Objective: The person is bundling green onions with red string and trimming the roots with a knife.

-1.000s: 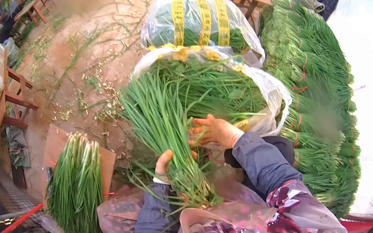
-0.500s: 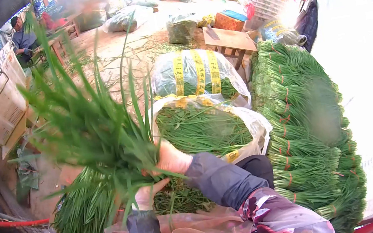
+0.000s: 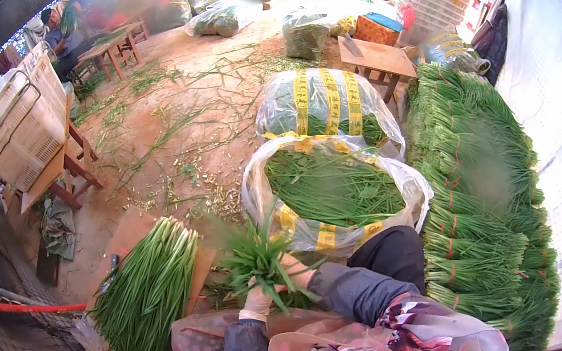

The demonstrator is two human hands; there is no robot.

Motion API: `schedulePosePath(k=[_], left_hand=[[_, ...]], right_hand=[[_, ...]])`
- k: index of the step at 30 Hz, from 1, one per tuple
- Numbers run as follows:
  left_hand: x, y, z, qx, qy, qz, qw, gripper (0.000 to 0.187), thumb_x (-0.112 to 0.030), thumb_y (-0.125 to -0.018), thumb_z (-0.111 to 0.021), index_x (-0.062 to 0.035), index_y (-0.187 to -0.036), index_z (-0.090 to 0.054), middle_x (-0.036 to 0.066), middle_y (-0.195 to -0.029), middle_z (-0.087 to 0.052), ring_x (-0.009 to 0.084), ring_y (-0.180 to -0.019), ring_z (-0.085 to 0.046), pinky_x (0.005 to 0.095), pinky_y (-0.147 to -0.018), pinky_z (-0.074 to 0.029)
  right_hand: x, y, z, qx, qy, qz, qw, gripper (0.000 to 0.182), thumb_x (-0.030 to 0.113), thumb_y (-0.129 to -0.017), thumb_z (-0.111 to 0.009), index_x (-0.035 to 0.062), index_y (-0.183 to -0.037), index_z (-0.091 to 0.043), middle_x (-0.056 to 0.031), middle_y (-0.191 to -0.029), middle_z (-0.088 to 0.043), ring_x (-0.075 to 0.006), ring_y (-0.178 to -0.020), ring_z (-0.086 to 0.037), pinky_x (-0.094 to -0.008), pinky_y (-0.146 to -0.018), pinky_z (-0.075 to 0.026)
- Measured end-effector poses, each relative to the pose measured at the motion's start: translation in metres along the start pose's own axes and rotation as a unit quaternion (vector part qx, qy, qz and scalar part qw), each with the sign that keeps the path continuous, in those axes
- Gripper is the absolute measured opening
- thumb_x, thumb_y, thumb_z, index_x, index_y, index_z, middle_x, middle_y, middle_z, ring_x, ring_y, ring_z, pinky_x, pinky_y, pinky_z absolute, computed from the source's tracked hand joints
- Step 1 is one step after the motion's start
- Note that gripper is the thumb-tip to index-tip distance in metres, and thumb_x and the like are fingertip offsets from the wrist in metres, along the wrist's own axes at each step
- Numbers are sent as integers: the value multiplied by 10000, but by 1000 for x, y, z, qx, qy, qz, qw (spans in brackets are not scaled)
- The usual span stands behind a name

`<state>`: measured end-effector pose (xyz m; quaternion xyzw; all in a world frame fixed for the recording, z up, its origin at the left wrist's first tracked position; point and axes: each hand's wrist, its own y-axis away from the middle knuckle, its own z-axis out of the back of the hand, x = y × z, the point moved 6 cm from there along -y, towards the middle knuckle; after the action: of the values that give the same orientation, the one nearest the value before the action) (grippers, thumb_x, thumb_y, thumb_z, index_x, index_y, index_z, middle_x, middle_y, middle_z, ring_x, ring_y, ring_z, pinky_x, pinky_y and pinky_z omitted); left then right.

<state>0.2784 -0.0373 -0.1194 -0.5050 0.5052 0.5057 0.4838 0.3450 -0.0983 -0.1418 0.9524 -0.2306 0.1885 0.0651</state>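
Observation:
A bunch of chives (image 3: 258, 260) is gripped low in front of my apron, its green leaves sticking up and out. My left hand (image 3: 257, 303) is closed on its near left side, partly covered by leaves. My right hand (image 3: 296, 270) is closed on the right side of the same bunch, its fingers mostly hidden by the leaves. To the left, a larger pile of chives (image 3: 156, 291) lies on a brown board (image 3: 130, 232), pale stem ends pointing away. Just beyond my right hand stands an open plastic bag (image 3: 416, 191) filled with loose green leaves.
Rows of tied chive bundles (image 3: 472, 197) line the right side. A taped clear bag (image 3: 327, 98) lies behind the open one. Crates (image 3: 21, 136) rest on a wooden stool at left. A small table (image 3: 377, 61) stands beyond; people sit farther back. Trimmings litter the floor.
The bunch of chives has come down and closer to my body, with both hands still on it. It was raised and blurred across the left before. The camera view has turned slightly left.

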Motion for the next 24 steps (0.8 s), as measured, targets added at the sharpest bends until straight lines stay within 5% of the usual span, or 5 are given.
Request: schedulePosePath(k=[5,9,13,19,24], left_hand=[[8,5,-16,-17,496,193,847,519,-131,-824,-736,-19,-1264,-486,86,-1176,-582,206,-1047,-584,374,-971,-474],[-43,11,-27,52,-16,42,998,540,-103,-837,-714,-14,-1306,-461,88,-1192,-590,179,-1028,-573,306,-932,-459],[-52,25,-18,-129,117,2,985,478,-109,-817,-734,-18,-1245,-541,72,-1064,-652,158,-943,-606,289,-844,-494],[-59,55,-33,11,114,272,955,704,-513,-874,-626,50,-1276,-494,187,-1133,-631,249,-960,-651,380,-821,-533],[-116,24,-100,151,691,59,704,1033,-762,-655,-601,-30,-1354,-393,180,-1377,-460,280,-1259,-473,555,-1070,-357]], right_hand=[[5,22,19,-81,-12,21,996,314,185,-925,-588,15,-1189,-581,-120,-1142,-619,-221,-1035,-606,-375,-895,-503],[27,45,0,-119,465,83,873,314,-2,-871,-621,48,-1180,-590,-81,-1113,-630,-178,-996,-616,-324,-845,-511],[52,51,-67,-84,232,117,962,349,-31,-816,-681,58,-1141,-593,-66,-1083,-635,-152,-959,-610,-283,-810,-511],[81,51,-75,-111,700,298,640,299,250,-899,-623,52,-1121,-646,-88,-1035,-694,-157,-887,-654,-318,-757,-512],[88,83,-63,-237,446,290,813,307,196,-895,-603,67,-1172,-620,-95,-1146,-627,-173,-1029,-592,-331,-844,-489]])
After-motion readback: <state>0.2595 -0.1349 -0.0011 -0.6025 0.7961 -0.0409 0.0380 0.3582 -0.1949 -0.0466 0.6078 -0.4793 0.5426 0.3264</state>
